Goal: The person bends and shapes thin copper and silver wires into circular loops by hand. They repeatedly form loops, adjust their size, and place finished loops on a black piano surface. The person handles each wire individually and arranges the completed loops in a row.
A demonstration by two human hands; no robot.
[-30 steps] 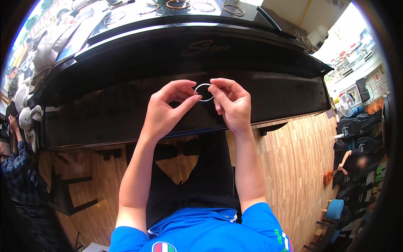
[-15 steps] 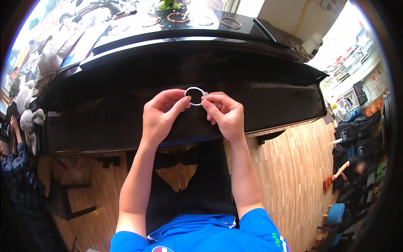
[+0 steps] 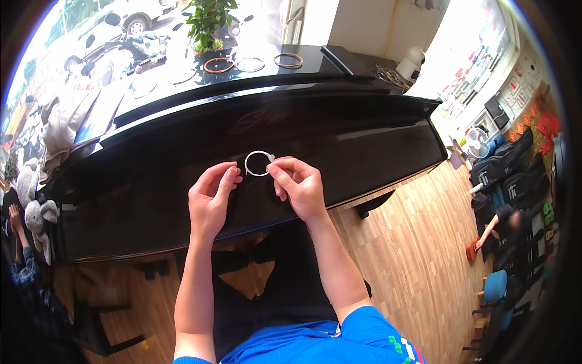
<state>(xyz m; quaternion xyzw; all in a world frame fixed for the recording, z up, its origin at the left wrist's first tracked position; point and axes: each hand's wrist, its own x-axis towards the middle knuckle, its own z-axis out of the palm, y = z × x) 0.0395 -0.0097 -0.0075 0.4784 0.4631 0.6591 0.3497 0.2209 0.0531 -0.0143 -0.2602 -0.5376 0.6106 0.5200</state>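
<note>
A thin white ring [image 3: 257,152], with a small pale fastening on its right side, is held in the air over the black piano [image 3: 364,148]. My right hand [image 3: 297,191] pinches it at that right side. Just left of the ring is my left hand [image 3: 207,200], thumb and index finger pressed together, apart from the ring; anything between them is too small to make out.
Coiled loops [image 3: 218,72] lie on the piano top near a plant [image 3: 205,24]. Grey plush toys [image 3: 27,182] line the left end, beside another person [image 3: 24,270]. At right are a seated person [image 3: 488,233], an orange guitar [image 3: 471,250], black cases [image 3: 518,182] and a blue stool [image 3: 494,285].
My left hand has left the ring and moved down-left, while my right hand still holds it. The view has shifted, showing more of the window and plant.
</note>
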